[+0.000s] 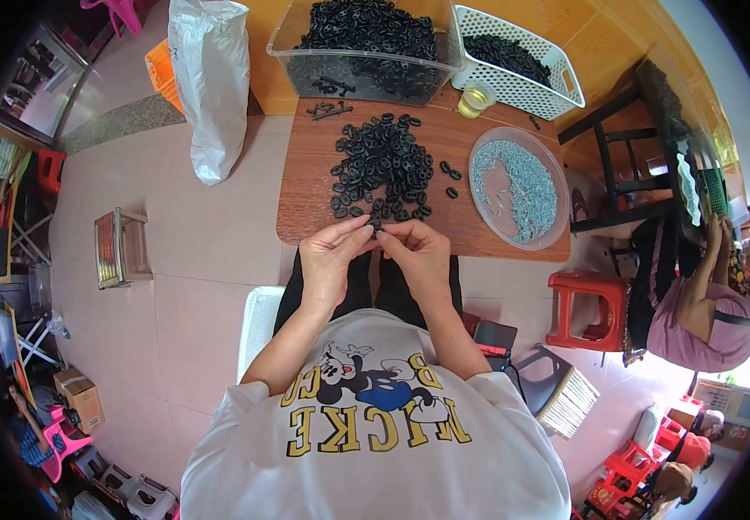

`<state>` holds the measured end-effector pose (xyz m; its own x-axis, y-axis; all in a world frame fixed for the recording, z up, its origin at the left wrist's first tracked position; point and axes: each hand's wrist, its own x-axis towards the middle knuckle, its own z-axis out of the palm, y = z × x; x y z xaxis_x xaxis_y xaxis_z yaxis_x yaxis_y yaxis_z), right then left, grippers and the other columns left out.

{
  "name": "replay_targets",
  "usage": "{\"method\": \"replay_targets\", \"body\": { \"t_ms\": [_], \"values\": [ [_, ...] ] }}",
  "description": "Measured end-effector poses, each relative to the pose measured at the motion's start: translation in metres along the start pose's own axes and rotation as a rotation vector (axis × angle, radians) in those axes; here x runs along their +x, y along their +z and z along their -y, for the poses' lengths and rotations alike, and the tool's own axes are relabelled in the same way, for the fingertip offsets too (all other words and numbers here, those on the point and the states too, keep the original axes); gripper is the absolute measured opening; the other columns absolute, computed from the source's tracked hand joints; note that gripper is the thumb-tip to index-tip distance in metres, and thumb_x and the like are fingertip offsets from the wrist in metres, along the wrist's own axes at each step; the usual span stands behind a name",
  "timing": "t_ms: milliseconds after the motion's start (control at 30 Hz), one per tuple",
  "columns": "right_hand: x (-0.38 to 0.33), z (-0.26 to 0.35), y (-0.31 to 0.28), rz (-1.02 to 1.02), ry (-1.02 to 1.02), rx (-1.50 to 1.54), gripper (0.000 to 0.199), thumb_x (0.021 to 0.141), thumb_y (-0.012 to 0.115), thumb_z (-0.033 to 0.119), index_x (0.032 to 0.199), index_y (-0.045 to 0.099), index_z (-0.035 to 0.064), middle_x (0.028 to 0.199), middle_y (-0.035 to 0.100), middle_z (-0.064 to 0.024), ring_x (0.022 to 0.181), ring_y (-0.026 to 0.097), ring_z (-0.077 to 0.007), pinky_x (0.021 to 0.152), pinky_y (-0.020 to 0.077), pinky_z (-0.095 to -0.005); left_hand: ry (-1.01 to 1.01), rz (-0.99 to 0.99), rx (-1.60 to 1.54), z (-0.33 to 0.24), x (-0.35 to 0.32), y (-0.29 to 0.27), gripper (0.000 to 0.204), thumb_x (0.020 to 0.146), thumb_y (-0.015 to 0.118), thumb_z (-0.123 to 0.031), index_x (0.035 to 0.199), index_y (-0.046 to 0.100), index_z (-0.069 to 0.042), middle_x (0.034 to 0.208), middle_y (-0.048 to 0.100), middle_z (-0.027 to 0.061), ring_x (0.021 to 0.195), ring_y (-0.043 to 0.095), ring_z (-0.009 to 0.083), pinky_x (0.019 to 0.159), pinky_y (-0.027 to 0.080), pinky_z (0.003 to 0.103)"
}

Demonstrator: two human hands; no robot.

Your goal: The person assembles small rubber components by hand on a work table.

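My left hand (333, 254) and my right hand (418, 251) meet at the near edge of a small wooden table (306, 195). Together their fingertips pinch a small black plastic part (376, 227). Just beyond the hands lies a heap of black ring-shaped parts (382, 165). To the right of the heap stands a round clear tray of small silver screws (515, 185). My forearms come up from the lower edge over a white printed shirt.
A clear bin full of black parts (365, 45) and a white slotted basket (518, 59) stand at the table's far side, with a small cup of yellowish liquid (476, 98) between them. A white sack (210, 82) stands left. Another person (696, 299) sits at right by a red stool (587, 308).
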<state>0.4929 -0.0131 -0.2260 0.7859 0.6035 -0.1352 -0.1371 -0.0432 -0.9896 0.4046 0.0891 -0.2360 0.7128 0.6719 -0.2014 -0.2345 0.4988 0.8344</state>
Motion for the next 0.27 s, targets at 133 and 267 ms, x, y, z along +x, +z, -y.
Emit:
{"method": "replay_targets", "body": {
  "t_ms": [133,267],
  "values": [
    [-0.0035,0.0031,0.0033,-0.023,0.008,0.128,0.018,0.081,0.066,0.001,0.099,0.065,-0.0012,0.078,0.066,-0.0049,0.064,0.058,-0.0069,0.059,0.0461,-0.0183,0.022,0.031,0.051,0.0018,-0.0051,-0.0032,0.023,0.081,0.064,0.004,0.104,0.063,0.006,0.093,0.066,0.0148,0.082,0.065,0.0175,0.076,0.056,0.03],
    [-0.0075,0.006,0.0019,0.037,-0.038,0.04,0.031,0.082,0.064,0.001,0.113,0.062,0.0008,0.081,0.066,-0.0048,0.069,0.059,-0.0069,0.064,0.0468,-0.0186,0.026,0.053,0.138,0.0007,-0.0088,-0.0081,0.026,0.08,0.064,0.006,0.105,0.063,0.005,0.095,0.066,0.0153,0.084,0.065,0.0185,0.077,0.055,0.029]
  ]
}}
